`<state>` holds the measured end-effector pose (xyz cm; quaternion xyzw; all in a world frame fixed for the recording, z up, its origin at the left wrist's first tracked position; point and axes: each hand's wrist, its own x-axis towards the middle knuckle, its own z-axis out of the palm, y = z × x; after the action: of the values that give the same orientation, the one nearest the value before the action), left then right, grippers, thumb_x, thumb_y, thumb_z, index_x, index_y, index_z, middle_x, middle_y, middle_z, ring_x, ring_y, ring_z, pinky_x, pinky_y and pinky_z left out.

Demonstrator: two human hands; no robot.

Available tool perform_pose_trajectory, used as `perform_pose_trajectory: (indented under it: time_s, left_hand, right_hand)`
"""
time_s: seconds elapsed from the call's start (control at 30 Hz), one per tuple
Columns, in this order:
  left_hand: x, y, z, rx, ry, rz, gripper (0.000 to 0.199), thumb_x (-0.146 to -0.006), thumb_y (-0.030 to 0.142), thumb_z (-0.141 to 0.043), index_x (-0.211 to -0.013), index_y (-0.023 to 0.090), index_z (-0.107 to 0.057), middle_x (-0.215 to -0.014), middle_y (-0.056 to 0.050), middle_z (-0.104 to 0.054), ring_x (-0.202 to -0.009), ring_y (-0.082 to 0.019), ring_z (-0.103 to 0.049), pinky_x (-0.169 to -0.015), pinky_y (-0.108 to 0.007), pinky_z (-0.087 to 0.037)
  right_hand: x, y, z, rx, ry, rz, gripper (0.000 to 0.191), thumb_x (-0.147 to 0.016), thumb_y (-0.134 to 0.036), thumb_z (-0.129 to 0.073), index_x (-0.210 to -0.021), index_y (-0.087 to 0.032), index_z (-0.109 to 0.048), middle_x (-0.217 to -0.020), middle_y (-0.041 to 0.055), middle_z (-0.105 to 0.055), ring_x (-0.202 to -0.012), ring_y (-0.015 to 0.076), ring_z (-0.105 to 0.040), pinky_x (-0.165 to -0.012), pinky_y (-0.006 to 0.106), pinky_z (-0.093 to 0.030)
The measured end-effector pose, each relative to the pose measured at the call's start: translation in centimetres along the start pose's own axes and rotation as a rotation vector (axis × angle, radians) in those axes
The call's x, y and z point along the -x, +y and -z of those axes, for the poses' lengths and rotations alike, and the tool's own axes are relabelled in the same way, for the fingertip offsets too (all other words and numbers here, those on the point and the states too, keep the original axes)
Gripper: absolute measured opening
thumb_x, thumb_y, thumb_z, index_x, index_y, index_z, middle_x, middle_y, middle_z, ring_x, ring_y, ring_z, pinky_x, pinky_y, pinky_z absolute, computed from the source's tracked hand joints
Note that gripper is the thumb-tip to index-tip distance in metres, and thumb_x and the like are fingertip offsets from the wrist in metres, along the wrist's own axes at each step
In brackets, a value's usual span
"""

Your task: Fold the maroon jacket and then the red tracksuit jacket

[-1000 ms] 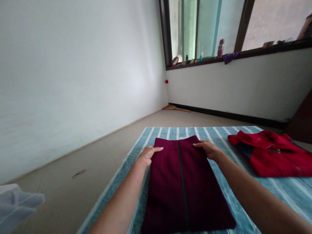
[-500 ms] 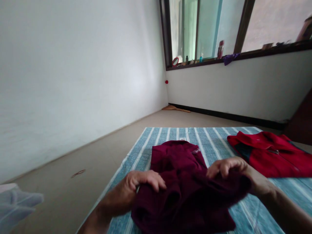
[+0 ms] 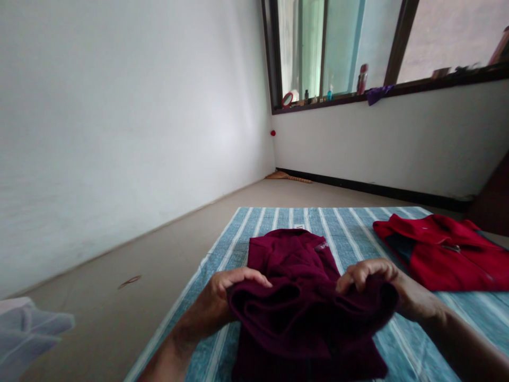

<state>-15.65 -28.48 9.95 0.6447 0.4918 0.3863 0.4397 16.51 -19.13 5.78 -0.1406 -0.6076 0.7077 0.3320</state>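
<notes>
A maroon garment [image 3: 290,260] with small white lettering near its right shoulder lies on the blue-and-white striped cloth [image 3: 214,323]. Its lower part is lifted and bunched into a thick fold between my hands. My left hand [image 3: 230,294] grips the left end of that fold, thumb on top. The right end is pinched in my right hand [image 3: 377,278], whose fingers curl over the fabric. The rest of the garment spreads flat below and beyond the fold. Whether it is a shirt or a jacket I cannot tell.
A folded red zip jacket [image 3: 449,252] lies on the cloth at the right. Pale sheer fabric [image 3: 35,334] pokes in at the lower left. On the floor are a thin brown loop [image 3: 129,281] and a straw-coloured broom [image 3: 286,176]. Bottles [image 3: 361,79] stand on the windowsill.
The gripped fold has risen slightly and drawn up toward the garment's upper part, its left end lifting most. More of the lower layer shows underneath. Both hands keep their hold.
</notes>
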Motion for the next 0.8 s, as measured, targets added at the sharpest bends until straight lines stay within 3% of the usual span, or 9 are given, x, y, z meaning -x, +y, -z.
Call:
perform_pose_trajectory:
  time_s: [0.13, 0.2, 0.33, 0.5, 0.67, 0.8]
  left_hand:
    - [-3.3, -2.4, 0.2, 0.323, 0.304, -0.019, 0.039, -0.06, 0.026, -0.08, -0.097, 0.019, -0.071, -0.094, -0.003, -0.073, -0.091, -0.025, -0.065, -0.084, -0.033, -0.05]
    - [-5.1, -3.7, 0.1, 0.47, 0.363, 0.008, 0.044, -0.058, 0.027, -0.081, -0.099, 0.018, -0.069, -0.094, -0.005, -0.073, -0.091, -0.027, -0.066, -0.085, -0.037, -0.05]
    - [-6.8, -5.5, -0.1, 0.48, 0.29, 0.198, 0.048, -0.059, 0.03, -0.081, -0.103, 0.018, -0.068, -0.099, -0.008, -0.072, -0.092, -0.027, -0.067, -0.086, -0.037, -0.051]
    - [-6.5, -6.6, -0.2, 0.375, 0.21, 0.365, 0.04, -0.061, 0.03, -0.081, -0.096, 0.016, -0.069, -0.089, -0.008, -0.074, -0.087, -0.027, -0.068, -0.081, -0.035, -0.052]
    - [-6.9, -6.9, -1.0, 0.529, 0.231, 0.388, 0.047, -0.051, 0.019, -0.083, -0.096, 0.015, -0.069, -0.085, -0.008, -0.074, -0.078, -0.028, -0.07, -0.078, -0.039, -0.054]
    - [-6.3, -5.2, -1.6, 0.532, 0.277, 0.271, 0.05, -0.048, 0.014, -0.082, -0.097, 0.015, -0.069, -0.089, -0.008, -0.074, -0.086, -0.03, -0.068, -0.082, -0.041, -0.053]
  right_hand:
    - [-3.4, 1.3, 2.3, -0.124, 0.251, 0.013, 0.026, -0.058, -0.024, -0.083, -0.08, -0.021, -0.069, -0.082, 0.0034, -0.072, -0.073, 0.0175, -0.066, -0.071, 0.027, -0.05]
    - [-5.4, 2.2, 3.3, -0.189, 0.312, -0.015, 0.033, -0.057, -0.024, -0.083, -0.087, -0.02, -0.07, -0.083, 0.0034, -0.072, -0.072, 0.0179, -0.066, -0.072, 0.028, -0.051]
    - [-7.8, 4.7, 4.4, -0.245, 0.329, -0.183, 0.033, -0.06, -0.027, -0.081, -0.089, -0.017, -0.068, -0.085, 0.0052, -0.072, -0.073, 0.0187, -0.067, -0.073, 0.028, -0.052]
    - [-7.3, 6.6, 4.5, -0.26, 0.278, -0.311, 0.03, -0.067, -0.028, -0.077, -0.092, -0.016, -0.067, -0.091, 0.0069, -0.072, -0.078, 0.02, -0.068, -0.078, 0.03, -0.053]
    - [-7.2, 7.1, 4.1, -0.312, 0.361, -0.297, 0.034, -0.058, -0.022, -0.08, -0.088, -0.016, -0.066, -0.082, 0.0052, -0.072, -0.072, 0.0201, -0.068, -0.074, 0.031, -0.054]
    - [-6.5, 5.5, 2.6, -0.284, 0.409, -0.226, 0.034, -0.054, -0.019, -0.08, -0.085, -0.017, -0.066, -0.079, 0.0042, -0.072, -0.069, 0.0204, -0.068, -0.074, 0.033, -0.054]
